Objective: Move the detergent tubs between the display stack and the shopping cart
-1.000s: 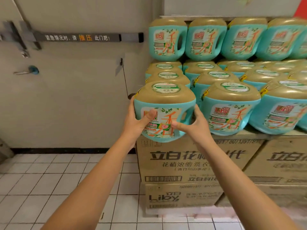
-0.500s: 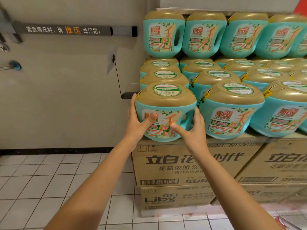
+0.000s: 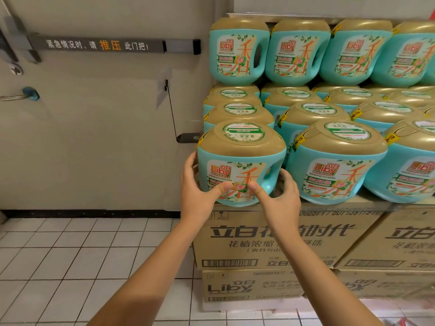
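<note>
A teal detergent tub [image 3: 240, 158] with a gold lid stands at the front left corner of the display stack [image 3: 334, 109], upright, its base on the top carton. My left hand [image 3: 196, 194] grips its left side with the thumb on the front label. On its right lower side, by the handle, my right hand [image 3: 281, 200] holds it with the thumb also on the label. Several identical tubs fill the rows behind and to the right. No shopping cart is in view.
Stacked cardboard cartons [image 3: 270, 245] carry the tubs. A second level of tubs [image 3: 299, 50] stands higher at the back. To the left are a grey emergency door with a push bar [image 3: 113, 45] and a white tiled floor [image 3: 70, 267].
The tub has shifted back onto the carton edge with both hands still on it. My view has come closer to the stack.
</note>
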Available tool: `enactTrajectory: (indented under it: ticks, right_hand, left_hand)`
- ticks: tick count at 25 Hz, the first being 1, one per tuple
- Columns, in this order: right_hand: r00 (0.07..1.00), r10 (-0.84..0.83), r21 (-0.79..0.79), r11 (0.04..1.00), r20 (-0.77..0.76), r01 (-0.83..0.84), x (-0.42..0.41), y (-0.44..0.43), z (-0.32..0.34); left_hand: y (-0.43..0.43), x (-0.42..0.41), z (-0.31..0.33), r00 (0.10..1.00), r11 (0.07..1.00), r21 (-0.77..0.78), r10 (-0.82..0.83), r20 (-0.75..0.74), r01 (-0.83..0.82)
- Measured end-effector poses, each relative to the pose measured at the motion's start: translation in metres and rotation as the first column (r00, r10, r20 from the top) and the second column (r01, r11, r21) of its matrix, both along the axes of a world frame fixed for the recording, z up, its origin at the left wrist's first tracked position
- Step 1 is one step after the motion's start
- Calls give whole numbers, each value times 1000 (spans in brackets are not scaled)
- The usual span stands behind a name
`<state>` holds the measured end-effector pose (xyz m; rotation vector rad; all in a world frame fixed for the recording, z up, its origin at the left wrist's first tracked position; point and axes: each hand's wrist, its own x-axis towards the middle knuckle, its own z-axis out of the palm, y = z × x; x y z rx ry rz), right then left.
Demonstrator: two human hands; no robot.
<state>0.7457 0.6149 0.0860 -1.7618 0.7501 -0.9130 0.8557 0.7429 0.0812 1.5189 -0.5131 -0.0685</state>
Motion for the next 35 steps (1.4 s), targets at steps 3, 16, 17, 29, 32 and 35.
enactTrajectory:
  ticks: [3,16,17,29,32,35]
  right_hand:
    - [1000,-13,2,1000,9,13,-3,1,-1]
    - [998,-64,-54,996,22,65,-31,1,0]
    - [997,-60,-36,997,45,61,-41,3,-4]
    - [872,-464,405,775,-158,485,-289,60,-145]
    - [745,-612,405,631,-265,662,-361,80,-159]
    - [626,-705,377,509,-332,773,-415,93,-167]
  left_hand:
    - [-2,-5,-1,1000,1000,10,8,-10,-8]
    - [3,-34,9,992,988,90,129,7,-129]
    - [9,-44,6,990,989,55,140,-8,-139]
    - [37,-171,-123,798,713,373,-461,-388,594]
    - [16,-206,-144,709,578,410,-568,-419,705]
    - [-24,-249,-152,587,437,400,-683,-435,806]
